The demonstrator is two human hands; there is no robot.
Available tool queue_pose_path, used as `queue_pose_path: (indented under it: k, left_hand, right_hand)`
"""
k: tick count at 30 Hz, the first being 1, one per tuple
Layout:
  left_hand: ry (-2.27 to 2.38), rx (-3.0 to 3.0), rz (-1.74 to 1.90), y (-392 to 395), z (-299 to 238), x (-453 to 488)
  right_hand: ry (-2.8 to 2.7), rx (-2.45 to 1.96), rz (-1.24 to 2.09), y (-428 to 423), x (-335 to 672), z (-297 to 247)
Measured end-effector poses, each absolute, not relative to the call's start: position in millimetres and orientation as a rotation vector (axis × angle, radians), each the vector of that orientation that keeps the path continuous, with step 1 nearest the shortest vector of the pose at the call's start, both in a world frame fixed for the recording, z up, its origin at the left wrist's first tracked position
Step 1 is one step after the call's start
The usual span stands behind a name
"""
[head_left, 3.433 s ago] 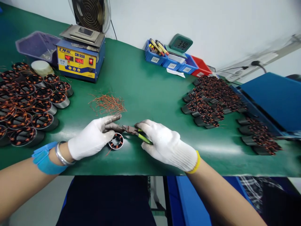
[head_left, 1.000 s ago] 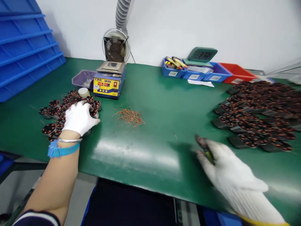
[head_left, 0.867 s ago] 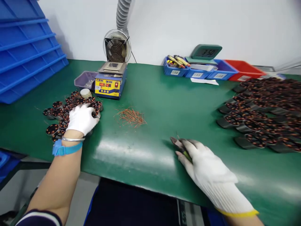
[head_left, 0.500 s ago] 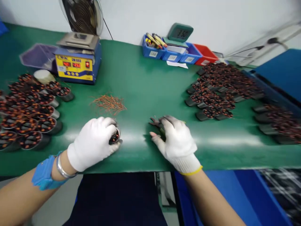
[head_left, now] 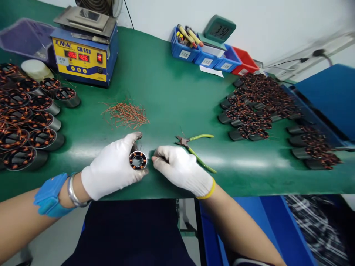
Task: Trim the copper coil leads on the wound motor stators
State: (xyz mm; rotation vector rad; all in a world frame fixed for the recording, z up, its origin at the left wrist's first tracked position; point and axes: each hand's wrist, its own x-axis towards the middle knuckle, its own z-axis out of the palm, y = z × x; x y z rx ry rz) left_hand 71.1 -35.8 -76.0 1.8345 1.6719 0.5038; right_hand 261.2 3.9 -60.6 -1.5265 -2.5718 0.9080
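Note:
My left hand (head_left: 112, 168), in a white glove, grips a small round stator (head_left: 138, 160) with copper windings, standing on the green mat (head_left: 172, 96) near its front edge. My right hand (head_left: 181, 169), also gloved, is just right of the stator with its fingertips pinched together; what they pinch is too thin to make out. Green-handled cutters (head_left: 195, 147) lie open on the mat just behind my right hand, touched by neither hand.
Rows of wound stators (head_left: 24, 118) fill the left side and another heap of stators (head_left: 257, 107) the right. A pile of cut copper wire ends (head_left: 126, 114) lies behind my left hand. A blue-yellow solder station (head_left: 83, 55), small parts bins (head_left: 208, 59) and a clock (head_left: 219, 29) stand at the back.
My left hand fetched a stator from the left rows and brought it to the front. My right hand laid the cutters on the mat and moved up to the stator.

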Motion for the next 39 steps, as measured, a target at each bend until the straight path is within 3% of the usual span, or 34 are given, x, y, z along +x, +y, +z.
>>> queue_pose_path:
  k: [10,19,25,29,36,39]
  left_hand:
    - [1.640,1.780,0.557,-37.7,-79.5,70.4]
    - [1.673,1.845,0.550,-32.4,-89.4,64.9]
    - [1.650,1.853,0.513,-34.1,-80.9,66.9]
    - [1.652,1.843,0.507,-34.7,-77.6,67.2]
    - [1.633,1.847,0.497,-32.7,-82.1,66.9]
    - [1.643,1.880,0.468,-32.8,-81.0,67.5]
  right_hand:
    - [-2.249,-1.349,1.191,15.1,234.8,-68.9]
    - [-2.256,-1.732,0.816,-1.9,289.3,-74.1]
    - [-1.945,-1.185,1.492,14.8,250.2,-78.9]
    - [-1.971,-1.040,1.663,24.8,236.7,-79.6]
    - [-2.298,-1.349,1.368,11.5,274.1,-71.6]
    - [-2.424,-1.458,0.934,0.8,278.5,-64.2]
